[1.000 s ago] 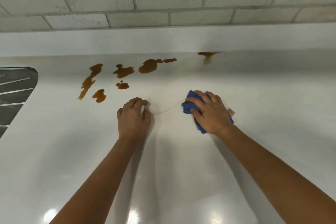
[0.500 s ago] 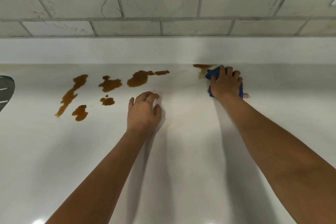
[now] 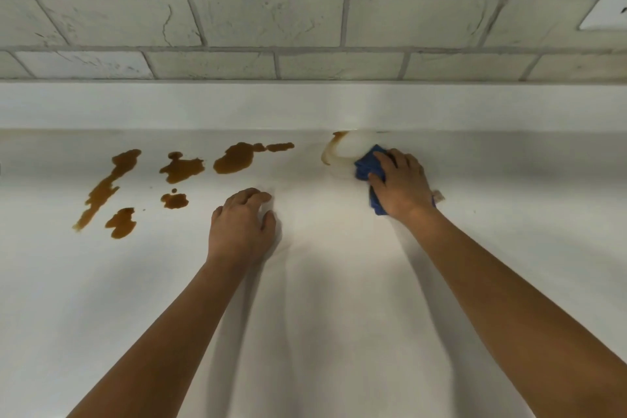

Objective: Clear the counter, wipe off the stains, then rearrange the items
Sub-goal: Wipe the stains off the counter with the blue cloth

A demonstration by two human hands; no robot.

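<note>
Several brown stains lie on the white counter [image 3: 332,299] near its back edge: a long streak [image 3: 105,188], a blob [image 3: 120,222], a small spot [image 3: 174,200], and two larger patches [image 3: 181,168] [image 3: 235,158]. Further right is a smeared curved stain [image 3: 329,150] with a wiped wet patch inside it. My right hand [image 3: 402,187] grips a blue cloth [image 3: 368,163] and presses it on the counter at the right side of that smear. My left hand [image 3: 242,224] rests on the counter with loosely bent fingers, holding nothing, just right of the stains.
A low white upstand [image 3: 203,105] runs along the back of the counter, with a grey tiled wall [image 3: 271,20] above it. A white wall plate [image 3: 607,7] sits at the upper right. A small pale tag [image 3: 438,196] pokes out beside my right wrist.
My right hand carried the cloth from mid-counter to the back-edge stain, then pulled slightly toward me, leaving it smeared into a curve. My left hand loosened from a fist. The view shifted right.
</note>
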